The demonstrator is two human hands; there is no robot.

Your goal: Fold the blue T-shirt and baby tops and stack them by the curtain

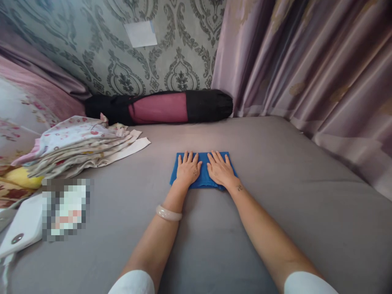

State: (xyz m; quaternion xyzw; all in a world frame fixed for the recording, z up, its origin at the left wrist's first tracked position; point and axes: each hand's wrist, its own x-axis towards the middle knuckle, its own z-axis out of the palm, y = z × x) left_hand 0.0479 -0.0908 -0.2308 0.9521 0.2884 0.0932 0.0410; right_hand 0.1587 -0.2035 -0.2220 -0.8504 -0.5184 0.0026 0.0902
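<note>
A folded rectangle of bright blue cloth (203,178) lies flat on a bed covered with a smooth grey sheet (275,171), its near edge slightly uneven. The person's left hand (189,169) rests palm down on the left part of the cloth, and the right hand (221,168) rests palm down on the right part. In each hand the grip is flattened out: fingers straight, slightly spread and pointing to the cloth's far edge, closed around nothing. The thumbs face each other, with a strip of blue showing between them. A pale, glossy, round bangle (169,213) circles the left wrist, on the near side of the cloth; a small dark tattoo (239,188) marks the right wrist, just by the cloth's near right corner.

Beyond the cloth, a long black cylindrical bag with a dark pink middle panel (157,108) lies against the patterned grey wall (183,61). Well to the left of the cloth sits a layered stack of pale printed fabric garments (82,145). Nearer than that stack, also left of the cloth, are a white rounded plastic device (26,220) and a pixelated object (70,210), which cannot be made out.
</note>
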